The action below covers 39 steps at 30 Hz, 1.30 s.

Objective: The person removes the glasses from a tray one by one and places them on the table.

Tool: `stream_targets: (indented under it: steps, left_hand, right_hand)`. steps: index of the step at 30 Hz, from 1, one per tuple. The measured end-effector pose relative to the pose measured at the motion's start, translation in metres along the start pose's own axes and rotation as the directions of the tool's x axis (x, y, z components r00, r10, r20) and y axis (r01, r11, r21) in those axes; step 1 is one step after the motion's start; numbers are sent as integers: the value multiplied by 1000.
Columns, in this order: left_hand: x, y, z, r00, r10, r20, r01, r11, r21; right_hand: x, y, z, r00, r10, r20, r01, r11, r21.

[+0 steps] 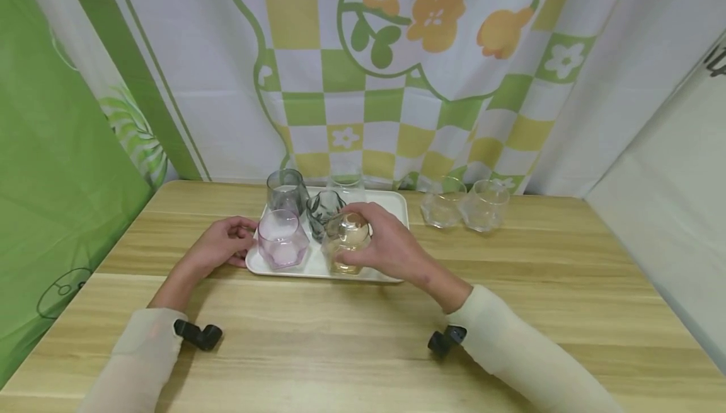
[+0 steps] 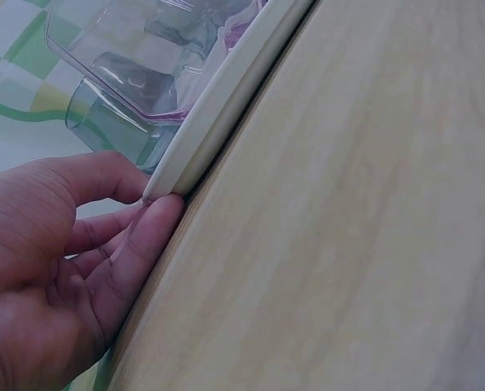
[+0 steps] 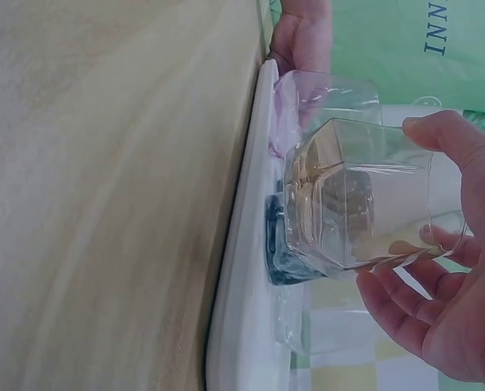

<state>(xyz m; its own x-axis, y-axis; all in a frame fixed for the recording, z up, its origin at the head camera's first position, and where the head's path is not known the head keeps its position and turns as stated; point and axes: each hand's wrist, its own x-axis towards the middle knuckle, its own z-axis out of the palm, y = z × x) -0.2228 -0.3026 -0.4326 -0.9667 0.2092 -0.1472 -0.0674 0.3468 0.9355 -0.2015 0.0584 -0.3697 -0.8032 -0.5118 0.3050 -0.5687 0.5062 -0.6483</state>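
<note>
Head view: right hand [image 1: 391, 241] is gripping an amber glass [image 1: 347, 233] at five o'clock of the white tray [image 1: 390, 203]; left hand [image 1: 222, 243] is pinching its eight-o'clock edge. Pink glass [image 1: 282, 241] is standing between them.

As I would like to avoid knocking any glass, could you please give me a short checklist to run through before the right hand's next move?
1. Right hand has a grip on the amber glass: ok, thumb and fingers hold it from opposite sides.
2. Left hand steadies the tray: ok, it pinches the left edge.
3. Pink glass upright on the tray: ok.
4. Amber glass fully resting on the tray: cannot tell.
5. Amber glass not touching the dark glass: cannot tell, they overlap in view.
6. Table just right of the tray free: not ok, two clear glasses stand there.
</note>
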Motion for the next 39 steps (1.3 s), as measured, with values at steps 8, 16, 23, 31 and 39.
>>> stream_targets:
  steps: [8, 16, 23, 31, 39]
  left_hand:
    - [1, -1, 0, 1000, -2, 1, 2, 1000, -5]
    - [1, 0, 0, 1000, -2, 0, 2, 1000, -1]
    - [0, 1, 0, 1000, 6, -5, -6, 1000, -4]
    - [0, 0, 0, 1000, -3, -9, 3, 1000, 3]
    - [2, -2, -1, 1000, 6, -2, -6, 1000, 1]
  right_hand:
    - [-8, 4, -11, 999, -3, -47, 3, 1000, -5]
    - [-17, 9, -33, 996, -5, -93, 7, 1000, 19]
    - [-26, 12, -65, 992, 54, -111, -53, 999, 12]
    - [-44, 20, -107, 983, 115, -141, -116, 993, 1]
    - [-59, 30, -146, 961, 181, -208, -197, 979, -56]
